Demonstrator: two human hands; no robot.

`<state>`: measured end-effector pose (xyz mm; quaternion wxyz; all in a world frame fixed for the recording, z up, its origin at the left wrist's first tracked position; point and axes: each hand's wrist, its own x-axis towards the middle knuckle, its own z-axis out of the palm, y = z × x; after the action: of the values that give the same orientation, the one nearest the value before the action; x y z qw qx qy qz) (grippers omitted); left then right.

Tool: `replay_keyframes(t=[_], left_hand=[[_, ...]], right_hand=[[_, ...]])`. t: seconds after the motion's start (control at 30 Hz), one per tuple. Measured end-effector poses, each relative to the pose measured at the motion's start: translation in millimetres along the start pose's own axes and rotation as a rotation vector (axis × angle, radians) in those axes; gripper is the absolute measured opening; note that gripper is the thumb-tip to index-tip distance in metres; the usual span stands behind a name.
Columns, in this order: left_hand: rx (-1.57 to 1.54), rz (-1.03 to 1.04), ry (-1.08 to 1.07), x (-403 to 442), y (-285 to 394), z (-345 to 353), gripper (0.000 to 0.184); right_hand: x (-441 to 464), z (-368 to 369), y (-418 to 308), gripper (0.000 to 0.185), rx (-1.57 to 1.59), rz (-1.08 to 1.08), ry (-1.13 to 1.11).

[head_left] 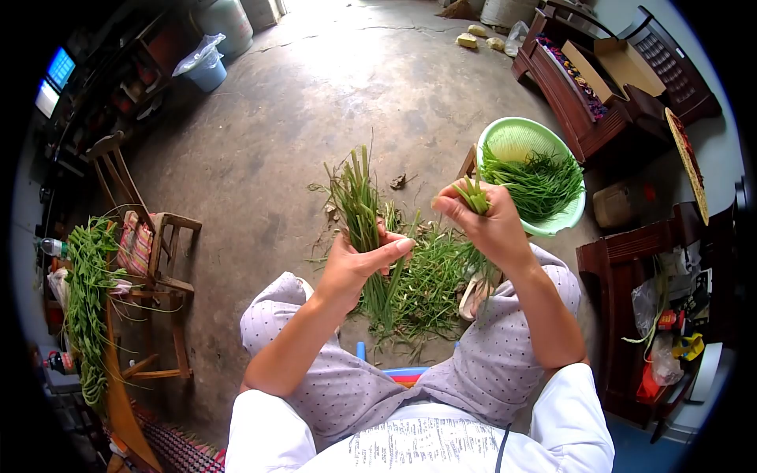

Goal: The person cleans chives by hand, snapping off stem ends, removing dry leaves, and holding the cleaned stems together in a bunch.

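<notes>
My left hand is closed around a thick bunch of long green stalks, their cut-looking ends pointing up and leafy parts hanging below. The thumb reaches out to the right. To the right and a little higher, my right hand grips a smaller bunch of green stems, with pale ends showing above the fingers. Both hands are above a loose heap of green trimmings on the floor between my feet. Close behind my right hand stands a light green plastic basket with long thin greens inside.
At the left, a wooden chair stands beside a surface piled with leafy greens. A blue bin is at the back left. Dark wooden furniture holding an open cardboard box lines the right. Pale lumps lie on the far floor.
</notes>
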<state>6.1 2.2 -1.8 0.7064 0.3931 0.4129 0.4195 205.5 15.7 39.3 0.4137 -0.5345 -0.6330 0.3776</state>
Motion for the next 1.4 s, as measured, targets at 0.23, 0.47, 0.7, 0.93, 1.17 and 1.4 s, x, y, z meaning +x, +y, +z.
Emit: replay_keyframes(t=[0.23, 0.47, 0.7, 0.93, 1.17, 1.4], left_hand=[[-0.059, -0.031, -0.055, -0.2, -0.7, 0.3, 0.016], [-0.019, 0.028, -0.077, 0.4, -1.9, 1.4, 0.013], [-0.14, -0.06, -0.107, -1.0, 6.8, 0.7, 0.013], [-0.216, -0.114, -0.132, -1.1, 6.7, -2.8, 0.017], [-0.257, -0.098, -0.159, 0.0, 4.7, -3.0, 0.02], [-0.248, -0.093, -0.152, 0.3, 5.2, -3.0, 0.018]], right_hand=[[-4.2, 5.1, -7.6, 0.018, 0.135, 0.04, -0.204], [-6.3, 9.1, -10.1, 0.016, 0.17, 0.081, -0.218], [-5.1, 11.1, 1.7, 0.017, 0.169, -0.045, -0.172], [-2.8, 4.4, 4.1, 0.015, 0.015, -0.034, -0.087], [-5.9, -0.5, -11.3, 0.012, 0.011, -0.026, -0.028], [-6.2, -2.7, -13.8, 0.011, 0.211, 0.057, -0.119]])
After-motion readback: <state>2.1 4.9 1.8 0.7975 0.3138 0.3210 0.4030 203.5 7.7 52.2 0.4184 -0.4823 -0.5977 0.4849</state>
